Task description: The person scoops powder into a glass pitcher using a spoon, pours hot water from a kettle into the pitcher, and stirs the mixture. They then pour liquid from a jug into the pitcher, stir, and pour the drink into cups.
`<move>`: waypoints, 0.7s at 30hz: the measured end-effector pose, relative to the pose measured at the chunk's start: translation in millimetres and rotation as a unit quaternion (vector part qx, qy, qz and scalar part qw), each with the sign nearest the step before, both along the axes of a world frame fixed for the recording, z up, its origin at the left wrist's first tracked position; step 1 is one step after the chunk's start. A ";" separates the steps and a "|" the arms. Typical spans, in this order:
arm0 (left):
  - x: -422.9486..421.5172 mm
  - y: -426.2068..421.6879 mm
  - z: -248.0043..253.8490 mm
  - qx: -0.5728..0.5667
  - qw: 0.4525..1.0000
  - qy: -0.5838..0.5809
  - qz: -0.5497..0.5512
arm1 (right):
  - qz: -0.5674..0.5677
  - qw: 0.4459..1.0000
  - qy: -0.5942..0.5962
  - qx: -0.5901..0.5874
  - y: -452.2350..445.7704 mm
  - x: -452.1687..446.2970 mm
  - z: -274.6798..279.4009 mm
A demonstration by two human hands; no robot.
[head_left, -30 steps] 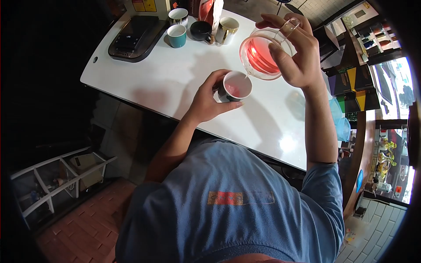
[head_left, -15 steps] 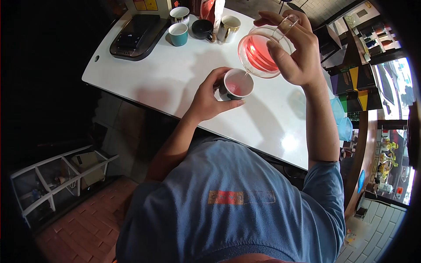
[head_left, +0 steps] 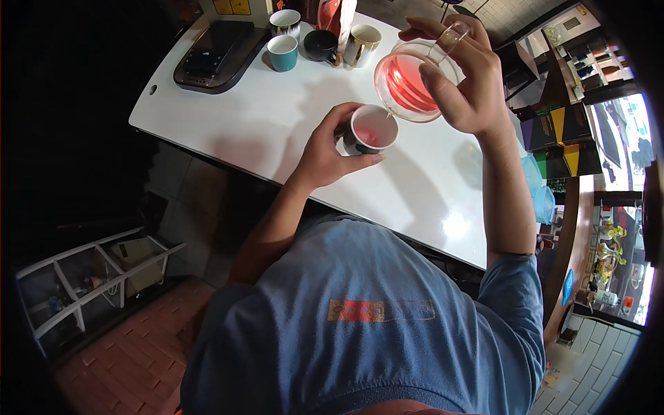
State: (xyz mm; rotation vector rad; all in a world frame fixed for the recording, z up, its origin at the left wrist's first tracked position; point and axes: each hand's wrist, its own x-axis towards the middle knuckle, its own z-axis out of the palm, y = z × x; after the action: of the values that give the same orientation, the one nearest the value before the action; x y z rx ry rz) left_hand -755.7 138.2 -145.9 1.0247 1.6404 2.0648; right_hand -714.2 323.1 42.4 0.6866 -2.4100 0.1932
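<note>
Wrapped round a small cup [head_left: 390,127] with a white inside, my left hand [head_left: 326,153] holds it over the white table. A little pink liquid lies in the bottom of this cup. My right hand [head_left: 465,83] grips the handle of a clear glass pitcher [head_left: 408,81] that contains red-pink liquid. The pitcher is tilted, with its lip right at the cup's rim; whether a stream is flowing is hard to make out. Part of the cup's outer side is hidden by my left fingers.
On the white table [head_left: 228,131] stand a black scale [head_left: 214,59], a teal cup [head_left: 283,55], a black cup [head_left: 320,46], a white-and-gold mug [head_left: 362,45] and a dark-patterned cup [head_left: 285,23]. Light-blue containers [head_left: 543,200] are beyond the table's right edge.
The cup and my left hand have shifted very slightly up and left. The pitcher stays tilted in my right hand, almost unmoved.
</note>
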 end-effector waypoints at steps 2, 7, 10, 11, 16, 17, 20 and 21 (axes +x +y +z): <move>-0.6 0.2 -0.7 0.003 1.000 0.000 0.001 | 0.007 1.000 0.003 -0.002 -0.4 -0.8 0.4; -1.4 -0.9 1.6 0.001 1.000 0.004 -0.001 | 0.008 1.000 0.009 0.011 0.0 -0.5 1.5; -1.4 -0.3 1.0 -0.002 1.000 0.008 -0.002 | 0.010 1.000 0.010 0.009 0.1 -0.4 1.3; -1.1 -0.2 1.3 -0.005 1.000 0.007 -0.002 | 0.011 1.000 0.010 0.005 0.1 -0.4 1.4; -1.5 1.0 0.8 -0.007 1.000 0.007 -0.004 | 0.007 1.000 0.012 0.013 1.3 0.5 1.2; -1.7 1.2 1.2 -0.005 1.000 0.009 -0.004 | 0.005 1.000 0.012 0.015 1.4 0.7 1.3; -2.2 1.4 1.6 -0.003 1.000 0.009 -0.003 | 0.006 1.000 0.009 0.016 2.1 0.1 1.6; -2.4 1.4 1.6 -0.003 1.000 0.007 -0.003 | 0.006 1.000 0.009 0.016 2.4 -0.2 1.6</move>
State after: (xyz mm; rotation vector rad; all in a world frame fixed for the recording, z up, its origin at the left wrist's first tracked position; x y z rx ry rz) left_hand -758.1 139.7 -144.3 1.0439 1.6474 2.0510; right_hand -714.4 325.5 44.0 0.7141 -2.3967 0.1530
